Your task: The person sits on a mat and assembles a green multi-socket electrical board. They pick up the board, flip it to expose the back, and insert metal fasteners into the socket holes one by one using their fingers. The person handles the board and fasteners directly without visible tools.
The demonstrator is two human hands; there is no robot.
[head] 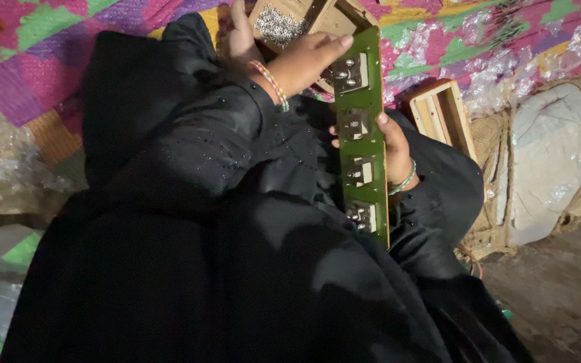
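Above the long green board (361, 134), a wooden box (290, 23) of small silver pieces (278, 27), left hand (304, 60) gripping the board's top, right hand (395, 151) clasping its edge, a second wooden box (440, 114) beside it.

The long green board (361, 128) stands lengthwise across the lap, walling the left hand (300, 60) off from the right hand (395, 151); above its top end a wooden box of small metal parts (278, 25) blocks the way; right of it an empty wooden tray (440, 114) lies on the patterned mat (479, 40), a sack bundle (553, 161) just beyond; bare floor (559, 296) opens at lower right.
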